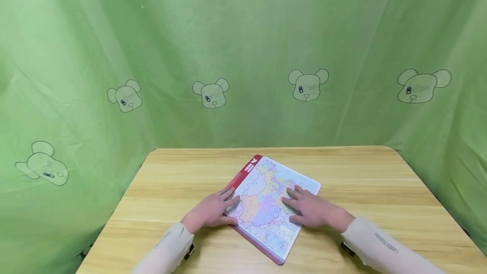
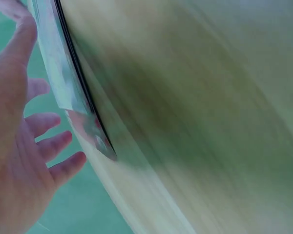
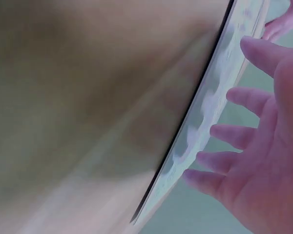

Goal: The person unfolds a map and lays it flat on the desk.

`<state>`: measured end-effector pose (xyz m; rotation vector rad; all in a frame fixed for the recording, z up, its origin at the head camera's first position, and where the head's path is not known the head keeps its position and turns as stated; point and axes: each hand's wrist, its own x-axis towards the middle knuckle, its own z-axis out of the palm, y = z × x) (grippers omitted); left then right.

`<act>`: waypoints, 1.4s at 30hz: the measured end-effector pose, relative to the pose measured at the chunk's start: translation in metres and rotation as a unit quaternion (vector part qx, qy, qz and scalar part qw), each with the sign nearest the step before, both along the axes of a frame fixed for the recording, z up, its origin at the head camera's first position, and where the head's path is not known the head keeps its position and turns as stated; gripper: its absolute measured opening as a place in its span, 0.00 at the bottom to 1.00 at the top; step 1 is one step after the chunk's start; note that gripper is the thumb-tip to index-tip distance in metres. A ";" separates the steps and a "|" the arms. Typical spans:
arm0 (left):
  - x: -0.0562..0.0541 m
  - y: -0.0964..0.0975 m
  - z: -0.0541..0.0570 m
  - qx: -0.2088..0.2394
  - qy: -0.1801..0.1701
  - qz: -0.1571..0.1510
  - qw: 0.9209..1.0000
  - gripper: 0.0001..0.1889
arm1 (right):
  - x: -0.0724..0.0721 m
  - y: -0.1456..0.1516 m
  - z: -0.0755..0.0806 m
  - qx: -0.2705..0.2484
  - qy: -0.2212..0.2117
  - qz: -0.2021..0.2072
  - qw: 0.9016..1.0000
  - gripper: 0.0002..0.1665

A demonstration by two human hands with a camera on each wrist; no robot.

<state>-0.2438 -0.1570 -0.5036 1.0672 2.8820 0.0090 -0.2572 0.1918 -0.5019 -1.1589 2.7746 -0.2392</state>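
Observation:
A flat map board point(image 1: 262, 198) with rounded corners lies at an angle on the table, its pastel map face up and a red strip point(image 1: 243, 173) along the upper left side. My left hand point(image 1: 211, 211) is at its left corner, fingers spread over the edge and the strip's lower end. Over the right part of the map, my right hand point(image 1: 313, 209) has its fingers spread and nearly straight. In the right wrist view, the fingertips point(image 3: 198, 178) line up along the board's pale face point(image 3: 205, 122). A dark lower edge point(image 2: 83, 80) shows in the left wrist view.
The light wooden table point(image 1: 380, 189) extends around the board on all sides. Behind it and at both sides hangs a green curtain point(image 1: 262, 117) printed with bear heads. Pale sleeves point(image 1: 384, 244) cover both forearms, with a small dark item at each wrist.

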 end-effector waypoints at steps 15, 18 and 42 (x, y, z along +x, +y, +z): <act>-0.003 -0.012 -0.005 -0.004 -0.029 0.034 0.999 0.43 | 0.025 -0.006 -0.001 0.013 -0.026 0.018 0.999 0.37; -0.003 -0.012 -0.005 -0.004 -0.031 0.032 0.999 0.43 | 0.027 -0.006 -0.001 0.016 -0.032 0.016 0.999 0.38; 0.002 -0.009 -0.009 -0.024 -0.003 -0.006 1.000 0.39 | 0.019 -0.001 -0.004 0.000 -0.024 0.014 1.000 0.37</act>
